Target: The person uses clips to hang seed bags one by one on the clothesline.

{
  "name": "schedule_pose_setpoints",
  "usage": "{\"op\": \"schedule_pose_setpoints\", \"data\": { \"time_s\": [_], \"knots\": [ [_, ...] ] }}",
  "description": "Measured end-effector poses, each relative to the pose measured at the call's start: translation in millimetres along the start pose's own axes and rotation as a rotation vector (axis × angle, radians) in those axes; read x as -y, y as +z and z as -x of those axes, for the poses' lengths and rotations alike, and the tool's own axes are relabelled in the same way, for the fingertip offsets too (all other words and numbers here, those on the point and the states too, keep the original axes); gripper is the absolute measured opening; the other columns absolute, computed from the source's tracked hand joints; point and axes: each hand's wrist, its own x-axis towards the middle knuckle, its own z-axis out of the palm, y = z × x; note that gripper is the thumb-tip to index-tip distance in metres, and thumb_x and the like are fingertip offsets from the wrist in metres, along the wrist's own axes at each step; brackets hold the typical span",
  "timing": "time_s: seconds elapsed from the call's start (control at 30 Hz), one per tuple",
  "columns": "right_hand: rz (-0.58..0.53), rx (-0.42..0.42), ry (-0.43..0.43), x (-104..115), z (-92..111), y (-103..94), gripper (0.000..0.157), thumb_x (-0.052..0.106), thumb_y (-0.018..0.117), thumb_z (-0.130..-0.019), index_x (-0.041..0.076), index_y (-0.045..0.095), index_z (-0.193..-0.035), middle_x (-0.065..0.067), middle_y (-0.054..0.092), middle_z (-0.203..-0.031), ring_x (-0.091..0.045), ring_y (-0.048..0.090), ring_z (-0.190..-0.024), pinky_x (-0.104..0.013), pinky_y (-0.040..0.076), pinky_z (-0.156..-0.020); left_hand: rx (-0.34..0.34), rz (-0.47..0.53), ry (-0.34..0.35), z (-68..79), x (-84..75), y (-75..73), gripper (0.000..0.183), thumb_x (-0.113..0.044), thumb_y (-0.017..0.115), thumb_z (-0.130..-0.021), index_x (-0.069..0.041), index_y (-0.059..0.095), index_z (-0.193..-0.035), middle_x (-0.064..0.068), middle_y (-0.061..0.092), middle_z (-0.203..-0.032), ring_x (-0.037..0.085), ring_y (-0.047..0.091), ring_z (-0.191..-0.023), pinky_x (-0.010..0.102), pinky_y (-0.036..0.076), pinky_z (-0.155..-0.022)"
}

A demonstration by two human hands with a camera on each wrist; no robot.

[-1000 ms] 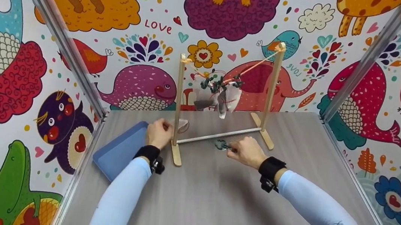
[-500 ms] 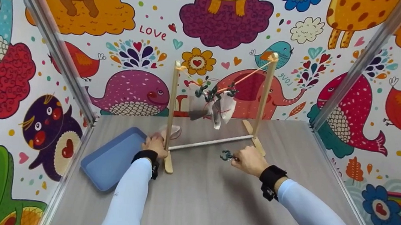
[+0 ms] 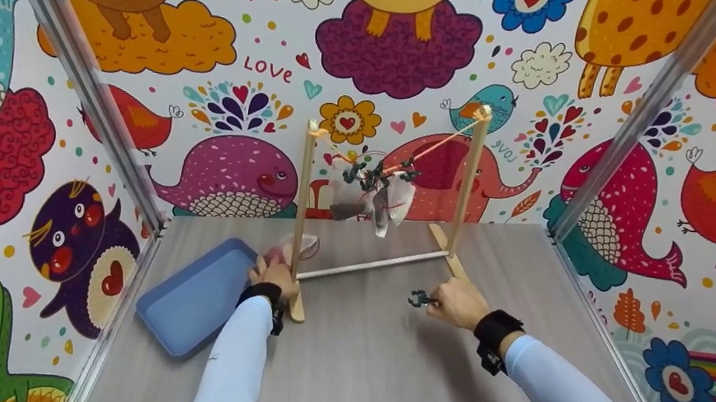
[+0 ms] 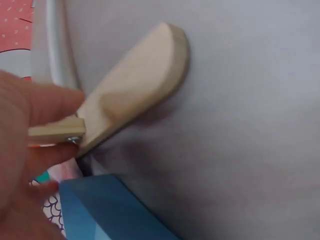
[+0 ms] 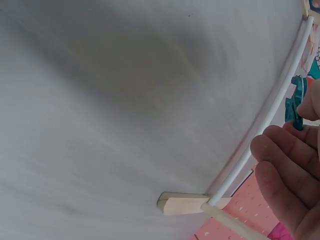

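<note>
A teal clip (image 3: 417,297) is pinched in the right hand (image 3: 457,303) just above the table (image 3: 380,365), near the rack (image 3: 300,221). A clear bag (image 3: 300,246) is held by the left hand (image 3: 272,273) beside the blue tray (image 3: 198,297), whose visible part holds nothing.

From the head view I can't make out the small pouches (image 3: 391,201) hanging mid-frame. My left wrist view cuts off my left hand (image 4: 20,165) at the frame's left edge, blurred.
</note>
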Motion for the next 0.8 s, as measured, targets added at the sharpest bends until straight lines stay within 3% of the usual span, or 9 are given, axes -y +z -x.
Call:
{"op": "schedule_pose_setpoints", "data": {
  "time_s": [0.13,0.27,0.3,0.4,0.53,0.6,0.73,0.77,0.8],
  "knots": [
    [0.011,0.006,0.01,-1.9,3.0,-1.0,0.024,0.012,0.081,-0.085,0.012,0.065,-0.067,0.013,0.046,-0.062,-0.001,0.034,-0.056,-0.018,0.026,-0.051,0.016,-0.014,0.035,-1.3,5.0,2.6,0.042,-0.019,0.073,-0.091,0.006,0.074,-0.126,0.028,0.055,-0.163,0.06,0.018,-0.167,0.085,0.015,-0.129],
    [0.042,-0.006,-0.029,-4.0,4.1,1.1,0.029,0.013,0.082,-0.084,0.013,0.061,-0.063,0.014,0.041,-0.061,0.0,0.031,-0.056,-0.018,0.023,-0.052,-0.019,0.025,0.034,-5.6,5.1,-1.2,0.049,-0.018,0.081,-0.089,0.006,0.071,-0.132,0.027,0.055,-0.161,0.055,0.03,-0.161,0.081,0.026,-0.127],
    [0.047,-0.009,-0.033,-4.4,4.2,1.4,0.03,0.014,0.081,-0.084,0.014,0.06,-0.063,0.015,0.04,-0.061,0.0,0.03,-0.056,-0.018,0.022,-0.052,-0.076,0.036,0.064,-13.6,10.6,1.7,0.052,-0.021,0.083,-0.089,0.005,0.07,-0.133,0.027,0.056,-0.159,0.052,0.037,-0.157,0.077,0.033,-0.125],
    [0.044,-0.006,-0.03,-3.0,2.8,4.3,0.031,0.014,0.081,-0.082,0.015,0.059,-0.061,0.016,0.035,-0.061,0.0,0.027,-0.056,-0.018,0.017,-0.052,-0.21,0.148,0.111,-14.3,9.8,-11.2,0.054,-0.015,0.085,-0.088,0.007,0.069,-0.135,0.027,0.061,-0.15,0.05,0.054,-0.143,0.069,0.046,-0.12],
    [0.014,-0.01,-0.007,2.3,3.2,8.0,0.032,0.013,0.081,-0.08,0.017,0.056,-0.061,0.018,0.032,-0.061,0.0,0.024,-0.055,-0.018,0.014,-0.052,-0.408,0.314,0.223,-18.7,17.2,-19.2,0.035,-0.015,0.084,-0.092,0.003,0.076,-0.121,0.02,0.073,-0.126,0.043,0.071,-0.121,0.057,0.057,-0.111],
    [0.013,-0.02,-0.026,4.9,1.3,9.3,0.034,0.012,0.08,-0.08,0.018,0.053,-0.06,0.017,0.031,-0.062,0.0,0.023,-0.055,-0.018,0.013,-0.053,-0.527,0.358,0.257,-15.3,20.3,-20.7,0.028,-0.017,0.086,-0.092,0.002,0.079,-0.112,0.018,0.077,-0.114,0.043,0.075,-0.11,0.056,0.06,-0.102],
    [0.008,-0.031,-0.071,10.8,-6.0,11.0,0.036,0.011,0.078,-0.081,0.018,0.049,-0.06,0.016,0.032,-0.063,0.0,0.024,-0.057,-0.018,0.014,-0.054,-0.725,0.404,0.199,5.6,20.4,-28.7,0.015,-0.014,0.084,-0.097,-0.002,0.081,-0.105,0.017,0.081,-0.101,0.039,0.078,-0.097,0.053,0.062,-0.089],
    [0.005,-0.029,-0.077,12.6,-7.9,10.5,0.035,0.011,0.078,-0.081,0.017,0.051,-0.061,0.016,0.033,-0.064,0.0,0.025,-0.057,-0.018,0.015,-0.055,-0.717,0.406,0.14,24.8,8.5,-40.2,0.017,-0.006,0.082,-0.096,0.002,0.079,-0.111,0.021,0.08,-0.101,0.044,0.077,-0.097,0.057,0.062,-0.089],
    [-0.001,-0.023,-0.079,14.3,-9.7,9.8,0.034,0.01,0.079,-0.082,0.016,0.053,-0.061,0.015,0.035,-0.064,0.0,0.026,-0.058,-0.018,0.016,-0.055,-0.711,0.406,0.11,31.8,7.6,-43.8,0.02,-0.005,0.079,-0.098,0.001,0.077,-0.118,0.021,0.081,-0.103,0.043,0.078,-0.098,0.057,0.062,-0.09]
  ]
}}
